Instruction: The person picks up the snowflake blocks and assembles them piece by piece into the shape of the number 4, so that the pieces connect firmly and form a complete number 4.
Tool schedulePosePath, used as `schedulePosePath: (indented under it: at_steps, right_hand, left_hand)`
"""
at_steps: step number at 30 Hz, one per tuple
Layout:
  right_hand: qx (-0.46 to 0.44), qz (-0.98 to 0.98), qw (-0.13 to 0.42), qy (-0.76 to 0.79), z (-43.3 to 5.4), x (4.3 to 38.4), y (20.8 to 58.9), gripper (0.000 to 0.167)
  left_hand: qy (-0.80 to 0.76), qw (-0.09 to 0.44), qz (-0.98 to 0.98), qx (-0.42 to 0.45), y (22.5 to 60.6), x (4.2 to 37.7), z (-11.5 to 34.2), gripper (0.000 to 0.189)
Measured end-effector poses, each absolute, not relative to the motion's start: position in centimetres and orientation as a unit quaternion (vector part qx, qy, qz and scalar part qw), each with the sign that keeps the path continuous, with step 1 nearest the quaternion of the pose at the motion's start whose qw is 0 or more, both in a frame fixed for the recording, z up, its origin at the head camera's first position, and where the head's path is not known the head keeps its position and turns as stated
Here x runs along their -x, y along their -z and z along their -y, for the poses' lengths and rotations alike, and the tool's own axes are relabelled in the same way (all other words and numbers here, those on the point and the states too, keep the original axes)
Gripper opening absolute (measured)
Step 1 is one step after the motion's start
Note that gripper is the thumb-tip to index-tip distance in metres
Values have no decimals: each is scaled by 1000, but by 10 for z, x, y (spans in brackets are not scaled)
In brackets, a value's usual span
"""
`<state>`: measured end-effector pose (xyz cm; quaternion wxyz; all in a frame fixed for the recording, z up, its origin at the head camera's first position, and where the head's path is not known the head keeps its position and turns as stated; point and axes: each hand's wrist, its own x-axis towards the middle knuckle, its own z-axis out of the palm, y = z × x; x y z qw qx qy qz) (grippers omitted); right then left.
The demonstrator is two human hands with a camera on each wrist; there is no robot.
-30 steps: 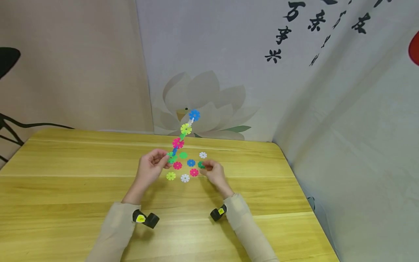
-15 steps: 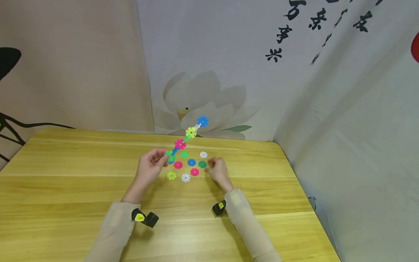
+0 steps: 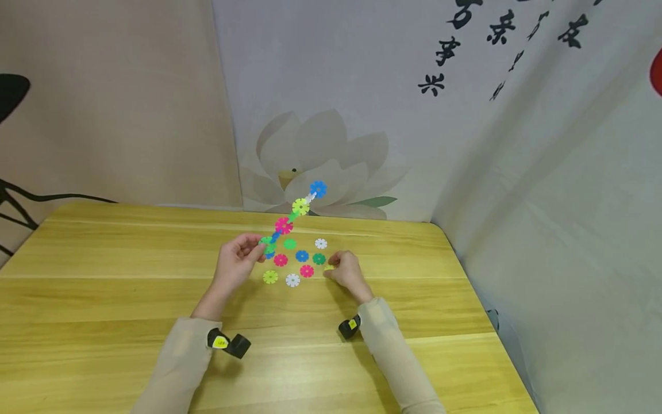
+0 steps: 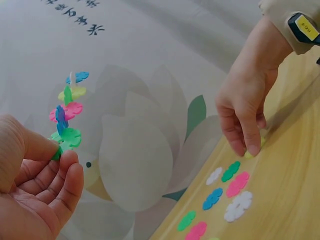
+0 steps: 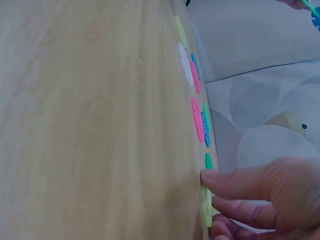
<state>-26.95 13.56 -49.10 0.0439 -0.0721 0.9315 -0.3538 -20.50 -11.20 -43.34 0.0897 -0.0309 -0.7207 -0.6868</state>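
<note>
My left hand (image 3: 240,259) pinches the lowest, light green disc (image 4: 69,138) of a chain of notched, flower-shaped plastic discs. Upward from it run blue, pink (image 3: 284,225), green, yellow (image 3: 300,207) and white discs, with a blue one (image 3: 318,188) at the top. The chain is held above the table and leans to the right in the head view. My right hand (image 3: 349,272) is down at the table, thumb and fingertips on either side of a yellow disc (image 5: 207,207). Just left of those fingers lies a dark green disc (image 3: 319,259).
Several loose discs lie flat between the hands, among them white (image 3: 292,280), pink (image 3: 307,271), blue (image 3: 302,256), light green (image 3: 289,244) and yellow (image 3: 270,277). The wooden table (image 3: 129,299) ends at a printed cloth backdrop (image 3: 331,155).
My right hand has shifted right, off the dark green disc, and the yellow disc shows at its fingertips. The chain in my left hand has tilted further right.
</note>
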Motion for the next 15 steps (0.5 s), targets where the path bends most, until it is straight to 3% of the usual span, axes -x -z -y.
schedulePosePath:
  at_steps: [15]
  right_hand:
    - [68, -938, 51, 337, -138, 267, 487, 24]
  left_hand:
    - [692, 82, 716, 38, 434, 204, 115, 17]
